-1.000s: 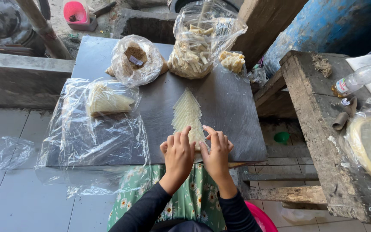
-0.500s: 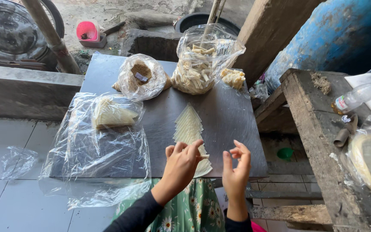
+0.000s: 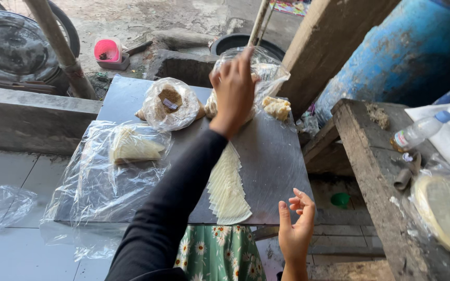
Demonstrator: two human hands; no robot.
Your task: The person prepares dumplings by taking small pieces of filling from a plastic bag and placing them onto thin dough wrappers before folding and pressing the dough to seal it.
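left hand [image 3: 234, 93] has risen to the clear bag [image 3: 259, 78], fingers loose; right hand [image 3: 295, 229] released.

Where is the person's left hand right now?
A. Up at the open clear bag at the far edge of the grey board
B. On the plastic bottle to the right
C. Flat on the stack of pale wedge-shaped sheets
A: the left hand is raised at the mouth of the clear bag, away from the stack of sheets lying on the grey board.
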